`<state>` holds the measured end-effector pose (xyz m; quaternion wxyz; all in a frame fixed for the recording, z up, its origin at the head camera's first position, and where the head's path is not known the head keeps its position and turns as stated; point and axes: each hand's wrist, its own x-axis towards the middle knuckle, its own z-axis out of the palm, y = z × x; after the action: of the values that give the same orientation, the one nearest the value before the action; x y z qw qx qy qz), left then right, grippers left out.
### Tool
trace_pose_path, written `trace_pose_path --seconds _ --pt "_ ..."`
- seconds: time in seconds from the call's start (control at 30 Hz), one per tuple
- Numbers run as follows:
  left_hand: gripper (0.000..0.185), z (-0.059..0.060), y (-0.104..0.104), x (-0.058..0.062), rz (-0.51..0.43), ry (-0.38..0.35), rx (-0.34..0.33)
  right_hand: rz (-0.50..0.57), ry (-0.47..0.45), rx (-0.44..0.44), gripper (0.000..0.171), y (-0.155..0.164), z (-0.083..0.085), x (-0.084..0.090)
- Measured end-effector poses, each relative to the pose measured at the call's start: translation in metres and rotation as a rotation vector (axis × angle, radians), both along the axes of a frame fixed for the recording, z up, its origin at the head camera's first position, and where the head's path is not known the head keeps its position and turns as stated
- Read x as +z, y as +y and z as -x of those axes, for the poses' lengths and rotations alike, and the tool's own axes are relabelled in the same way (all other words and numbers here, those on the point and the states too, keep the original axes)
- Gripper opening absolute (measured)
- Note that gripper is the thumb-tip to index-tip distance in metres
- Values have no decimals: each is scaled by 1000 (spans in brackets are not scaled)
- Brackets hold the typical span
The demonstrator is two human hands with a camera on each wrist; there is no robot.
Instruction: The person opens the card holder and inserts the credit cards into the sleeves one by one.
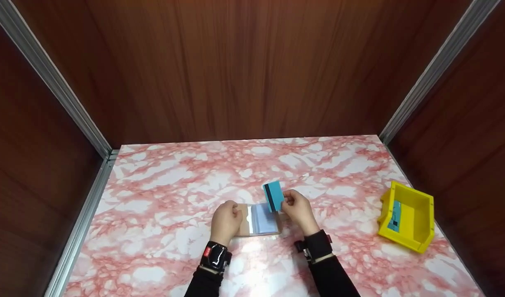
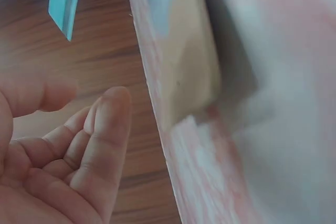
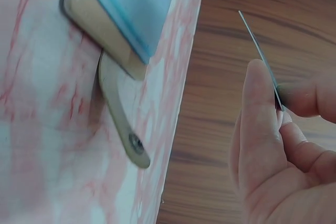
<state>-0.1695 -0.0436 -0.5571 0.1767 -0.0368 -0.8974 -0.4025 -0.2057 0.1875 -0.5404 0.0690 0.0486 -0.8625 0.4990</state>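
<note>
- The right hand (image 1: 298, 208) has its grip closed in a pinch, thumb against fingers, on a blue card (image 1: 273, 196) with a black stripe along its length.
- That card stands tilted above the right side of an open tan card holder (image 1: 243, 223); the right wrist view shows it edge-on and apart from the holder.
- The left hand (image 1: 226, 220) is beside the holder's left cover; in the left wrist view its grip is released, with a gap between thumb and fingers and nothing held.
- The holder lies open on the counter (image 1: 165, 181), its clear sleeves (image 1: 265, 220) on the right half and a white strip near the middle.
- A tan strap (image 3: 123, 124) with a round snap juts from the holder's edge.
- Well to the right, near the counter's right edge, is a yellow bin (image 1: 426, 214); a blue piece with dark markings (image 1: 395, 216) leans inside against its left wall.
- The counter has a red-and-white marbled surface; dark wood-grain panels (image 1: 236, 70) rise behind and at both sides, with metal posts (image 1: 66, 88) at the corners.
- Both wrists wear black straps (image 1: 318, 245) next to black sleeves (image 1: 334, 278).
</note>
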Motion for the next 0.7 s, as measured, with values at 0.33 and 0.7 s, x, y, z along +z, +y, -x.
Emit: trace_pose_path --seconds 0.33,0.7 --pt "11 4 18 3 -33 32 -37 16 14 63 21 -13 -5 0" --pt "31 6 28 5 -159 -26 -35 98 -52 135 22 -26 -12 2"
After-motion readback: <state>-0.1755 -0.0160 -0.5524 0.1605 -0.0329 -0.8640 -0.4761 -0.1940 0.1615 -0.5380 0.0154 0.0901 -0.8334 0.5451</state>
